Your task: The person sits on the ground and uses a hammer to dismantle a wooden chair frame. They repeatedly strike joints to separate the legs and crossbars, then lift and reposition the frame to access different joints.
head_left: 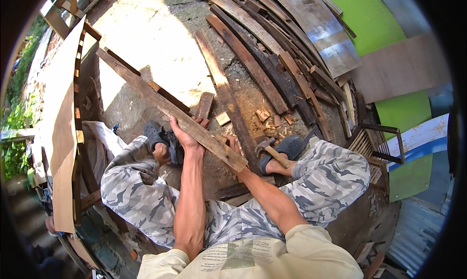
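A long, weathered wooden plank (160, 101) slants across the front of me, its near end by my right forearm and its far end at the upper left. My left hand (187, 133) is wrapped round it from the left side, fingers curling under toward the right. Near the plank's close end, my right hand (234, 147) grips it from below; the wood hides part of that hand. Dark wood strips (168, 96) show along the plank's far edge; whether they are joined to it I cannot tell. A claw hammer (276, 155) with a wooden handle rests by my right foot.
Another long plank (221, 87) lies on the ground ahead, beside a short block (205, 105) and wood chips (262, 114). Stacked boards (272, 50) fill the right side. At the left stands a plywood panel (65, 143). A slatted wooden frame (377, 148) sits at the right.
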`<action>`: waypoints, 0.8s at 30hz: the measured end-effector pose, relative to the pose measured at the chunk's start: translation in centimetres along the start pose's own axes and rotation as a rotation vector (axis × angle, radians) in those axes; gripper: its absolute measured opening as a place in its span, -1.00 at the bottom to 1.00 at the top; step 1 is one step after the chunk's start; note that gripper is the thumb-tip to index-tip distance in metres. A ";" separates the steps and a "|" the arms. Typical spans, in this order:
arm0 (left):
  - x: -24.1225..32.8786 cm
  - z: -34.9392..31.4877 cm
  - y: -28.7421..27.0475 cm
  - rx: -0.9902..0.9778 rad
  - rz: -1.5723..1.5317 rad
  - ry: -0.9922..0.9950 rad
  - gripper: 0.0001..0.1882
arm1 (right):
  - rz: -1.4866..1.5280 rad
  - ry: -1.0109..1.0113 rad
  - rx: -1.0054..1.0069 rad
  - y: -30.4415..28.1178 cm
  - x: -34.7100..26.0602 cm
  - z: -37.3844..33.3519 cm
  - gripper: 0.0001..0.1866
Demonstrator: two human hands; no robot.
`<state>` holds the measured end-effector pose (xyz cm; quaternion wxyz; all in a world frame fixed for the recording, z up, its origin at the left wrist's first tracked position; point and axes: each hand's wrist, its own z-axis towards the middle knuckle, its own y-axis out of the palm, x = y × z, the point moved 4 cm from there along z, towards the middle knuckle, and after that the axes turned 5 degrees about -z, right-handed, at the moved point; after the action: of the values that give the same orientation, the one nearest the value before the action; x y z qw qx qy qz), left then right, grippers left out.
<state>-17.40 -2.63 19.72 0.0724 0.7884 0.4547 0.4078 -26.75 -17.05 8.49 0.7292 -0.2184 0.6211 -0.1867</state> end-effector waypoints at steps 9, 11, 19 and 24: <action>-0.5 -0.2 1.4 0.001 -0.135 0.036 -0.14 | 0.156 0.118 0.054 5.0 4.6 0.2 -0.41; -0.5 -0.3 1.1 -0.013 -0.130 0.017 -0.17 | 0.267 0.167 0.063 4.7 4.0 0.4 -0.42; 0.3 -1.0 1.2 0.049 -0.033 0.116 -0.27 | -0.066 -0.112 0.107 2.1 0.2 1.2 -0.41; -0.3 -0.3 1.4 -0.021 -0.080 0.098 -0.23 | -0.459 -0.131 0.020 3.2 2.6 0.6 -0.39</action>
<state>-16.71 -3.74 20.42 0.0743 0.7479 0.4845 0.4477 -25.69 -15.77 4.66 0.7086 -0.3581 0.5046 -0.3391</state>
